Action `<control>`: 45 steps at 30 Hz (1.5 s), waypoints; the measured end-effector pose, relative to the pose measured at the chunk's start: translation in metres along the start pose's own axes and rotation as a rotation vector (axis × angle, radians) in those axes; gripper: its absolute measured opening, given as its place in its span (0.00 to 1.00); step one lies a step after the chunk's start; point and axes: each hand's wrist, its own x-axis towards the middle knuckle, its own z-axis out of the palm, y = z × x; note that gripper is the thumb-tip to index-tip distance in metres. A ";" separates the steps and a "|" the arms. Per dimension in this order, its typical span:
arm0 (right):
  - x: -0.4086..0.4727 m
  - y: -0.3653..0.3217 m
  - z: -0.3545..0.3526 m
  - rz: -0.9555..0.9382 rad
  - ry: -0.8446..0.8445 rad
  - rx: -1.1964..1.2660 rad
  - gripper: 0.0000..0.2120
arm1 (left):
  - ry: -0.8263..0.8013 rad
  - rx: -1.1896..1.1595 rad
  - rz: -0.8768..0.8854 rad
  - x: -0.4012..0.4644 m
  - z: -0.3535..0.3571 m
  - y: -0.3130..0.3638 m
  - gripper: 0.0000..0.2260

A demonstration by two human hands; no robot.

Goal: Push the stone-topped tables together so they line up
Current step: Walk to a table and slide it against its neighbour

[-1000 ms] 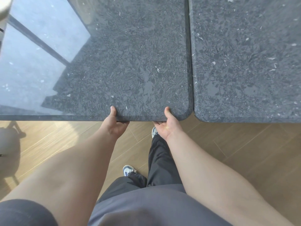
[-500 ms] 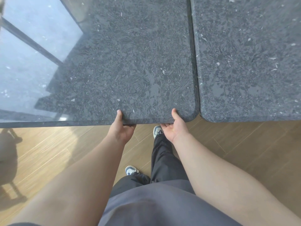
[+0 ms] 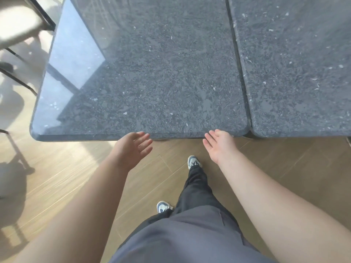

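Two dark speckled stone tabletops lie side by side with a thin seam between them. The left table [image 3: 161, 82] fills the middle of the view; the right table [image 3: 296, 73] runs off the right edge. Their near edges sit almost level, rounded corners meeting at the seam. My left hand [image 3: 133, 147] hovers just below the left table's near edge, palm up, fingers spread. My right hand [image 3: 220, 143] is likewise open beside the near right corner, holding nothing.
Wooden plank floor [image 3: 76, 177] lies below the tables. My legs in dark trousers and two shoes [image 3: 193, 162] stand close to the table edge. A chair with thin dark legs [image 3: 17, 35] is at the far left, casting shadows on the floor.
Both hands have let go of the left table's near edge and pulled back with fingers spread. The view has shifted, showing the left table's left corner.
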 end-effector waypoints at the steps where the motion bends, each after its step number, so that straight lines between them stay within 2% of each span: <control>1: -0.014 0.004 0.006 -0.025 -0.021 -0.008 0.21 | -0.015 0.009 0.029 -0.011 -0.011 0.011 0.15; 8: -0.083 0.028 0.055 -0.106 -0.077 -0.057 0.10 | -0.110 0.073 0.186 -0.069 -0.044 0.085 0.10; 11: -0.091 0.032 0.083 -0.163 -0.085 -0.032 0.10 | -0.153 0.163 0.245 -0.064 -0.052 0.122 0.07; 15: -0.075 0.041 0.120 -0.232 -0.041 0.047 0.10 | -0.236 0.288 0.283 -0.025 -0.054 0.172 0.09; 21: -0.046 0.073 0.177 -0.287 0.085 0.161 0.12 | -0.350 0.498 0.188 0.028 -0.059 0.247 0.10; 27: -0.075 0.088 0.246 -0.395 0.176 0.254 0.14 | -0.403 0.665 0.252 0.034 -0.077 0.332 0.08; 32: -0.112 0.111 0.299 -0.554 0.262 0.318 0.14 | -0.596 0.787 0.258 0.045 -0.077 0.386 0.08; 38: -0.166 0.188 0.376 -0.773 0.435 0.479 0.12 | -0.871 0.952 0.259 0.060 -0.101 0.444 0.08; 45: -0.295 0.267 0.466 -1.001 0.690 0.610 0.12 | -1.183 1.001 0.280 0.002 -0.144 0.508 0.06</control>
